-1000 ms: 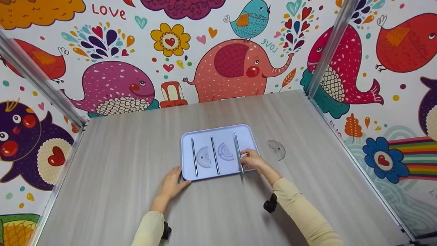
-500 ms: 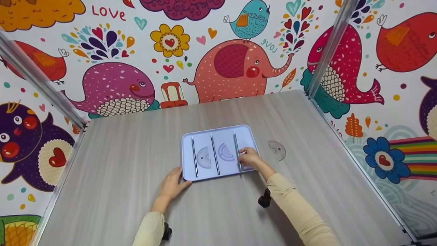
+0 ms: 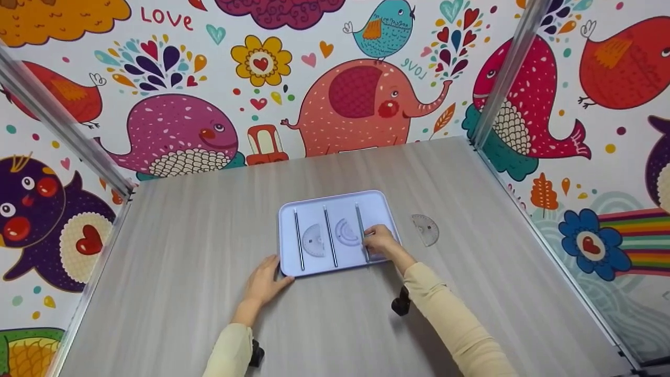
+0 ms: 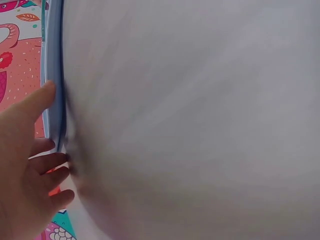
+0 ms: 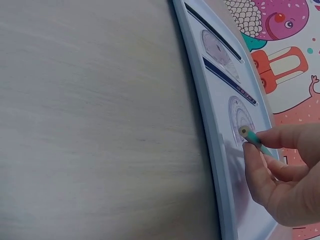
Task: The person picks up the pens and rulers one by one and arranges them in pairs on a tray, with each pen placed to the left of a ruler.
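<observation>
In the head view my right hand pinches a green pencil over the right part of a light blue tray. The right wrist view shows thumb and fingertips on the pencil, its near end pointing at the camera. My left hand rests against the tray's near left corner, its fingers loosely extended; in the left wrist view the thumb of this hand lies along the tray edge. Two dark pencils, a left one and a middle one, lie in the tray, with a clear protractor between them.
A second protractor lies in the tray between the middle pencil and the held one. Right of the tray, a third protractor lies on the wood-grain table. Walls with cartoon prints stand behind and at both sides.
The right hand has shifted slightly left with the green pencil, whose near end has drawn back from beyond the tray's front rim to about that rim. The left hand stays put.
</observation>
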`<state>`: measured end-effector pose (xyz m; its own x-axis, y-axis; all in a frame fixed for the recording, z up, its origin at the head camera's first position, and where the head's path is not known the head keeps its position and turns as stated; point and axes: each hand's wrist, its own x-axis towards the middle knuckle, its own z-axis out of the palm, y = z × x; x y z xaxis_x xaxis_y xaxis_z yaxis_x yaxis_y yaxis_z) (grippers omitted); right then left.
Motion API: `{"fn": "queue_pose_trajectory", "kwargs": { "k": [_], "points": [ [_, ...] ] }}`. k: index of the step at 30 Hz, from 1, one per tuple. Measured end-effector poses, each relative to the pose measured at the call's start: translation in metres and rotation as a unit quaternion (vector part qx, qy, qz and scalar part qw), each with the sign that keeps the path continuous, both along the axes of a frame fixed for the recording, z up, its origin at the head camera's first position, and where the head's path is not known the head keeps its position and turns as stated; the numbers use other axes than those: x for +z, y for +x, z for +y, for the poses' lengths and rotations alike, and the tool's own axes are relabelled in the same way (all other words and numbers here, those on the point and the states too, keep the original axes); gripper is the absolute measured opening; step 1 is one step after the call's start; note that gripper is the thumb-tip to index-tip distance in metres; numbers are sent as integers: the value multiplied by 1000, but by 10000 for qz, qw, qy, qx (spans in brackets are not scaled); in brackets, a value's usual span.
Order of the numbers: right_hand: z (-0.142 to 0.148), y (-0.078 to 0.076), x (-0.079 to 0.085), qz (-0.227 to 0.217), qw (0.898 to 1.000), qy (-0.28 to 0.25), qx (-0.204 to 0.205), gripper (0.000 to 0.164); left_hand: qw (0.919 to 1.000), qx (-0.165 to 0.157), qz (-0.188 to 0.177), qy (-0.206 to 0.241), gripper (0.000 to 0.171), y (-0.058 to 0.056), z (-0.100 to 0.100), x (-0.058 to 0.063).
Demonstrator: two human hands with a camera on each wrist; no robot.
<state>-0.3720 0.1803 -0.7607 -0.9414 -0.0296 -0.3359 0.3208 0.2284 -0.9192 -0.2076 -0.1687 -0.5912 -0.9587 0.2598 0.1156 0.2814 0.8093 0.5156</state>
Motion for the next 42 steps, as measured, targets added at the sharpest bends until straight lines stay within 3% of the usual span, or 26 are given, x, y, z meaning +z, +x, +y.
{"fn": "queue_pose_trajectory", "kwargs": {
  "k": [4, 7, 11, 14, 17, 21, 23, 25, 26, 27, 29, 30, 33, 34, 36, 37, 42],
  "points": [
    [0, -4, -4, 152, 9991, 385, -21, 35, 9997, -72, 246, 25, 64, -1, 0, -2],
    [-4, 6, 16, 412, 9958, 814, -18, 33, 9994, -105, 342, 16, 64, -1, 0, -2],
    [-11, 25, 56, 634, 9913, 1150, 17, 27, 9994, -89, 329, -16, 64, -2, 0, -2],
    [-15, 26, 63, 590, 9843, 1664, 41, 29, 9996, -75, 278, -24, 65, -2, -1, -2],
    [-12, 8, 35, 924, 9684, 2317, 33, 31, 9997, -70, 215, -16, 65, -1, -1, -1],
    [-1, -17, -17, 1696, 9438, 2837, -18, 24, 9997, -96, 214, -14, 65, -1, -1, 0],
    [1, -22, -29, 1768, 9373, 3003, -4, 22, 9997, -114, 228, -32, 65, -1, 0, -1],
    [-2, -20, -29, 1888, 9277, 3219, -55, 23, 9997, -98, 229, -23, 65, -1, -1, -1],
    [-6, -15, -22, 1930, 9238, 3305, -76, 24, 9997, -88, 211, -18, 65, -1, -1, 0],
    [-11, 1, 7, 1918, 9228, 3341, -36, 25, 9998, -81, 205, -8, 65, -1, -1, 0],
    [-22, 24, 50, 1756, 9246, 3379, -20, 25, 9998, -57, 168, 37, 66, -1, -1, -1],
    [-25, 36, 68, 1877, 9235, 3345, -8, 24, 9999, -40, 133, 30, 66, -1, -1, -1],
    [-40, 75, 143, 1483, 9318, 3311, 79, 22, 10000, -14, 48, -43, 67, -2, 0, -1],
    [-42, 75, 146, 1430, 9325, 3316, 57, 21, 10000, -7, 15, -68, 67, -3, 0, -1],
    [-48, 90, 169, 1457, 9304, 3363, 15, 22, 9999, 7, -16, -115, 67, -3, 0, -1],
    [-52, 98, 185, 1261, 9310, 3425, 23, 23, 9999, 7, -19, -118, 67, -3, 0, -1],
    [-54, 109, 194, 1574, 9207, 3571, 51, 24, 10000, 41, -57, -58, 67, -3, 0, -2]
  ]
}}
